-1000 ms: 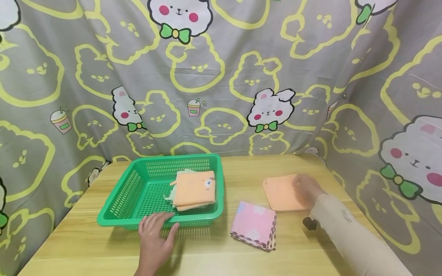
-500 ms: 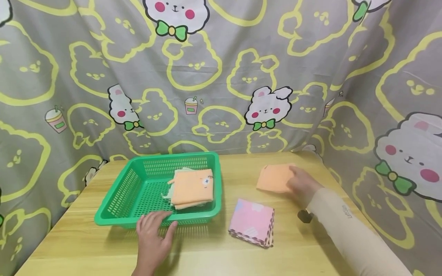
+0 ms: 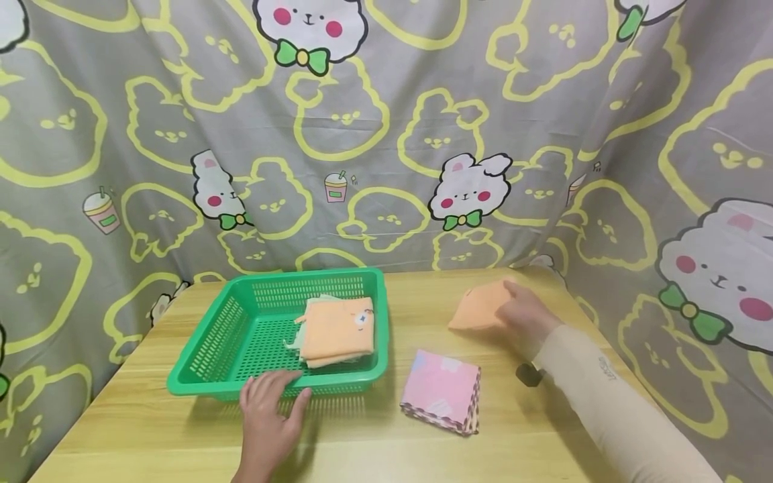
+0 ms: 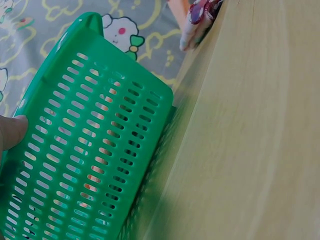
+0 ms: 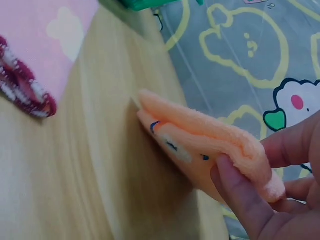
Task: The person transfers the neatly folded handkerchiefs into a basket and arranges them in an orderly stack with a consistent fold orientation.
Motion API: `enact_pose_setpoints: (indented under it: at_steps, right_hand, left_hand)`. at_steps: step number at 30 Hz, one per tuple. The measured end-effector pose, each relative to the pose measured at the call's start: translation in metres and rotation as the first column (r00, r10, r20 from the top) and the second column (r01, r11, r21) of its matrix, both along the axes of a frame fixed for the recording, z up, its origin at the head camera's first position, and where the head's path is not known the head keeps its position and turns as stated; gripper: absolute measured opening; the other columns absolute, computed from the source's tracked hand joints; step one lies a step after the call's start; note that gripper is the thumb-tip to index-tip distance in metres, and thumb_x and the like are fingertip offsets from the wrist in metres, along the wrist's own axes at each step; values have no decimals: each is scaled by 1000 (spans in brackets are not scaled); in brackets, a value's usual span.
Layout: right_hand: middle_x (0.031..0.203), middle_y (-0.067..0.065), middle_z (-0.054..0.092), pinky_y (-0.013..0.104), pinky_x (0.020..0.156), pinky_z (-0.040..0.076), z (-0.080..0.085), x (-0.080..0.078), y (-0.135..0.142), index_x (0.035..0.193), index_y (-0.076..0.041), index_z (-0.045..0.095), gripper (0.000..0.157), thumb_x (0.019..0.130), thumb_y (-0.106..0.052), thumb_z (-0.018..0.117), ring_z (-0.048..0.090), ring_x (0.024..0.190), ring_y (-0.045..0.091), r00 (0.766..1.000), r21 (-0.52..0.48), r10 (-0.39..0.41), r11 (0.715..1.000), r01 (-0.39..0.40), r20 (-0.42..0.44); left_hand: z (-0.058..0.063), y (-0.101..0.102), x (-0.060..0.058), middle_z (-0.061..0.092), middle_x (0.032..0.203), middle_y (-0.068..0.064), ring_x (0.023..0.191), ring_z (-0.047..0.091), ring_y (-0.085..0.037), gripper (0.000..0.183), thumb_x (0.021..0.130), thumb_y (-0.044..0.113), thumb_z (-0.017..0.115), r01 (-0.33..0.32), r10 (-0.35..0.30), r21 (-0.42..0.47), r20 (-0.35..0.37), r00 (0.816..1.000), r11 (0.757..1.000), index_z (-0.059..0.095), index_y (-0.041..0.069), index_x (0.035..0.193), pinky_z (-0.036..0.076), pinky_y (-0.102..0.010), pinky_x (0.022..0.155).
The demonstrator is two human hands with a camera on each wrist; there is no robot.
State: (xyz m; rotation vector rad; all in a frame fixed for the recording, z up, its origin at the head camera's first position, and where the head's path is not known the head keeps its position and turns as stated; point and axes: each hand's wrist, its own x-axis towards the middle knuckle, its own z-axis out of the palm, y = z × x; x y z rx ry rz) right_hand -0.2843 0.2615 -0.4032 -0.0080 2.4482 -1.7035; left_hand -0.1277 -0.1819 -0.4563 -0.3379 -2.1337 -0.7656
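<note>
My right hand [image 3: 528, 312] pinches a folded orange towel [image 3: 480, 305] at its right edge, thumb on one side and fingers on the other. In the right wrist view the towel [image 5: 200, 145] is tilted, its folded layers showing along with a small embroidered face. My left hand [image 3: 272, 412] holds the near rim of a green plastic basket [image 3: 205, 386], fingers over the top and thumb outside. Inside the basket, at its right, an orange towel [image 3: 338, 329] with an embroidered face lies folded on a pale green cloth [image 3: 296, 339].
A folded pink cloth [image 3: 441, 389] with a brown-and-white edge lies on the wooden table [image 3: 362, 449], between the basket and my right forearm. A patterned grey curtain [image 3: 374, 134] hangs behind the table and along its sides.
My right hand has moved the orange towel slightly away from me and to the left, and tilted it with its right side raised. The left hand stays on the basket rim.
</note>
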Motion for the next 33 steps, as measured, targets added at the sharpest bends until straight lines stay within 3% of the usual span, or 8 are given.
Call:
enact_pose_setpoints:
  at_steps: [7,12,14,16,19,26,33]
  right_hand:
    - [154,33,10,56,111,15,16,-1,-1,150,9,7,87,79,-3,58,12,141,47,988,224,70,974,-38,-137]
    - [154,32,12,54,111,19,24,-1,-6,150,8,11,82,85,-7,58,15,140,47,983,225,59,974,-18,-174]
    - [153,33,18,52,104,35,27,-1,-9,151,5,12,80,87,-9,58,41,127,46,984,217,47,976,-9,-172]
    - [151,34,23,44,87,49,30,0,-12,152,3,12,80,88,-10,58,59,98,37,985,206,37,978,-2,-167]
    - [149,35,26,30,62,49,34,-1,-16,153,1,12,80,88,-9,57,51,62,16,986,163,31,987,-3,-165]
    - [134,29,41,27,57,46,42,-5,-24,154,-3,15,80,85,-6,56,45,51,7,983,108,17,994,2,-180]
    - [154,30,19,24,58,45,49,-5,-36,153,-2,17,78,84,-2,53,44,50,5,983,38,-4,999,12,-185]
  left_hand:
    - [0,0,1,67,101,-14,101,55,-32,27,73,7,79,3,-3,3,-2,1000,1000,69,3,98,20,-66,95]
    - [1,0,1,67,101,-13,101,55,-32,27,73,6,79,1,-1,3,0,1000,1000,69,3,98,20,-66,95]
    - [1,1,1,67,101,-14,101,55,-32,27,73,6,79,1,-1,3,-1,1000,1000,69,2,98,20,-67,94]
    - [2,1,1,67,101,-15,101,54,-32,27,73,7,79,1,-1,4,-2,1000,1000,69,2,98,20,-67,94]
    - [2,0,2,67,101,-14,101,54,-32,27,72,7,79,0,0,6,-1,1000,1000,69,2,98,20,-66,95]
    - [3,0,2,67,101,-13,101,54,-31,28,72,6,79,3,-3,4,-3,1000,1000,69,2,98,20,-66,95]
    - [2,1,2,67,101,-15,101,54,-32,28,72,6,80,-3,3,6,9,1000,1000,69,3,98,20,-65,95]
